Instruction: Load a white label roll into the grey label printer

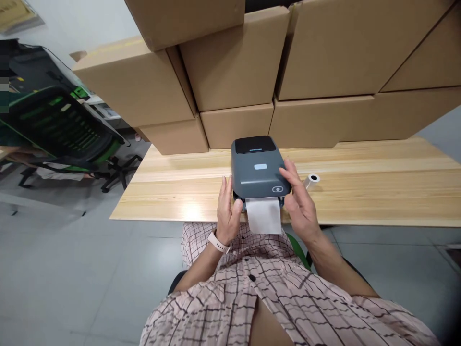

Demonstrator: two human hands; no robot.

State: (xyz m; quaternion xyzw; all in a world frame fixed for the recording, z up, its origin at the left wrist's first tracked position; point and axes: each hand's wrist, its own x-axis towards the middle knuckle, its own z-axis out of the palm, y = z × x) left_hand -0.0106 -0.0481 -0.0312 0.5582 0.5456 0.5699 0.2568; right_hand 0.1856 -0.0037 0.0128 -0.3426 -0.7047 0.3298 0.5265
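Note:
A dark grey label printer [257, 168] sits near the front edge of the wooden table. From its front slot a white strip of label paper [264, 216] hangs out past the table edge. My left hand [228, 214] is at the printer's left front side, fingers stretched out along it. Against the right side rests my right hand [300, 204], its fingers spread and touching the casing near the top. Neither hand grips anything. Just right of the right hand, a small white paper roll [311, 180] with a dark core lies on the table.
Behind the printer, stacked cardboard boxes [234, 67] line the back of the wooden table [169, 187]. On the left stands a black and green office chair [65, 129] with a person partly visible in it. Grey floor [90, 269] lies in front of the table.

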